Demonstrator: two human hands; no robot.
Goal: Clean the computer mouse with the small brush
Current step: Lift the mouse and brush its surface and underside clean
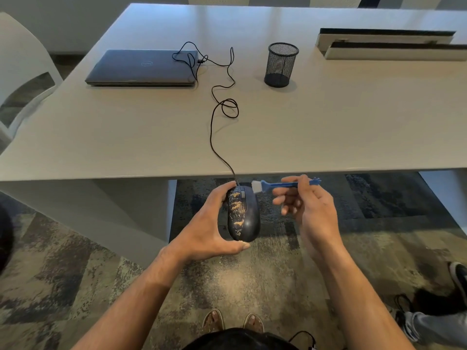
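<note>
Below the table [252,137] edge, my left hand [209,223] grips the dusty mouse [243,215], while my right hand [307,205] pinches the blue brush [278,184], bristles just beside the mouse's front. Farther back, the closed laptop [141,68] carries a round logo I cannot read.

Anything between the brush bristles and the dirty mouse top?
Nothing visible. The brush, pinched in the right hand, has its white bristles just right of the mouse, which the left hand grips from the side, top exposed.
</note>
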